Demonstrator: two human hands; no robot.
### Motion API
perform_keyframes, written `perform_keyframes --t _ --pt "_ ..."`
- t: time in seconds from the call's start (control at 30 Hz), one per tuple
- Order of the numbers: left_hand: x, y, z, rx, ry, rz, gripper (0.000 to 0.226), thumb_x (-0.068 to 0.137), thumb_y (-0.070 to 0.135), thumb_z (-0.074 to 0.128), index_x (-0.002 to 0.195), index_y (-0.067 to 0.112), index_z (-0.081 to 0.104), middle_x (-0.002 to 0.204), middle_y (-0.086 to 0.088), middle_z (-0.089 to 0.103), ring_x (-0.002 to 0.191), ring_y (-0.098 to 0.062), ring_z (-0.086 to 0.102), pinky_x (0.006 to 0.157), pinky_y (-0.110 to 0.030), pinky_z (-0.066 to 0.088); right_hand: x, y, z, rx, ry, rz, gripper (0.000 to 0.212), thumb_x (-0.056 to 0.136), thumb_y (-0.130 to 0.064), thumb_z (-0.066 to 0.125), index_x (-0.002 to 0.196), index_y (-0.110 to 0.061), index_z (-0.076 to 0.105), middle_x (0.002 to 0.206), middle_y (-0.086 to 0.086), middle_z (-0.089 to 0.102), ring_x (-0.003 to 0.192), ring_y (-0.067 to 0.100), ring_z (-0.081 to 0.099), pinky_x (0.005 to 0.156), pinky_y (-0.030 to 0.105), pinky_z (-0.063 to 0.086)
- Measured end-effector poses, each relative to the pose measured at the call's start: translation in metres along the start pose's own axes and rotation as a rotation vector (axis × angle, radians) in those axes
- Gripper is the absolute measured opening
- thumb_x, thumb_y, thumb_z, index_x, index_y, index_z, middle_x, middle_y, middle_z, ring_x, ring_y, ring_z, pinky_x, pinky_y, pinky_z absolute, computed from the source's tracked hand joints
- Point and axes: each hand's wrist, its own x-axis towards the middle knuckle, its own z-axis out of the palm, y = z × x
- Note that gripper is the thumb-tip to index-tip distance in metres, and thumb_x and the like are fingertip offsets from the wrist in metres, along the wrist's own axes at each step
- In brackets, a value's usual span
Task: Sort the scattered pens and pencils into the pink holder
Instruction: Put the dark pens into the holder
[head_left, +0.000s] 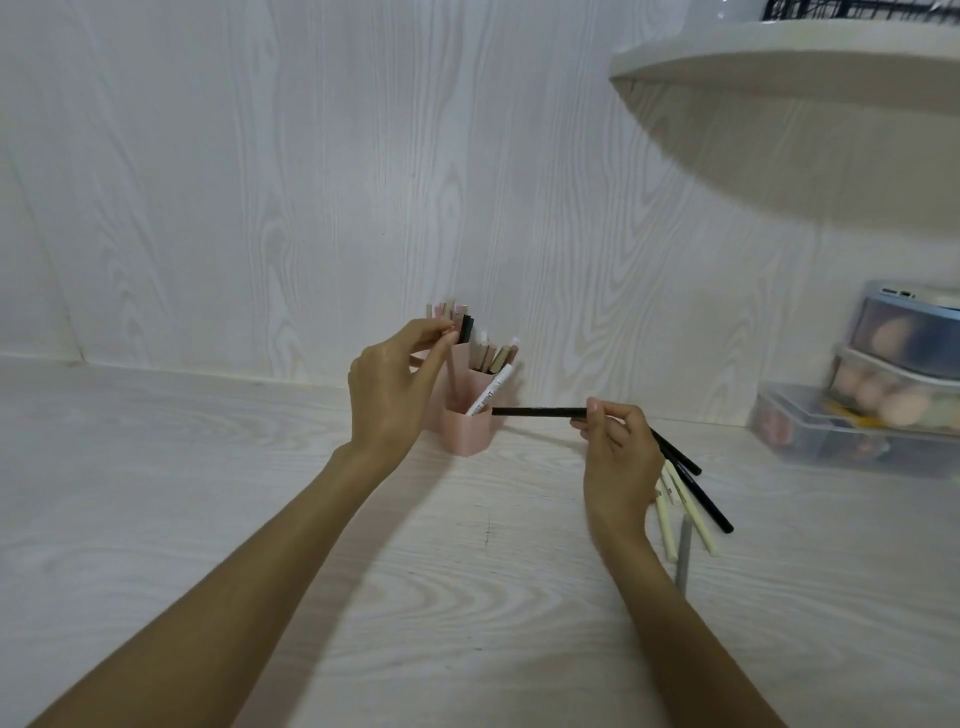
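Note:
The pink holder (467, 434) stands on the desk near the back wall, with a white pen (488, 391) leaning in its front cup and several pencils in the cups behind. My left hand (387, 384) pinches a pinkish pencil (451, 375) upright over the holder. My right hand (615, 457) holds a black pencil (537, 412) level, its tip pointing left toward the holder. On the desk to the right of that hand lie two black pencils (698, 493), cream pens (670, 514) and a grey pen (684, 553).
Clear plastic drawer boxes (883, 395) with beige sponges stand at the right against the wall. A white rounded shelf (779, 67) juts out at the upper right. The white wood-grain desk (260, 493) meets a matching wall behind the holder.

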Motion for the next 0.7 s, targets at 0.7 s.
perform_keyframes --t 0.7 --pt "0.013 -0.037 -0.053 -0.099 -0.022 -0.236 0.017 0.086 0.027 0.069 0.1 0.018 0.072 0.091 0.008 0.072 0.086 -0.002 0.067 0.081 -0.016 0.052 0.066 -0.109 0.091 -0.358 -0.197 -0.657 0.02 0.095 -0.025 0.052 0.103 -0.007 0.056 0.063 0.001 0.065 0.053 0.015 0.059 0.056 0.032 0.047"
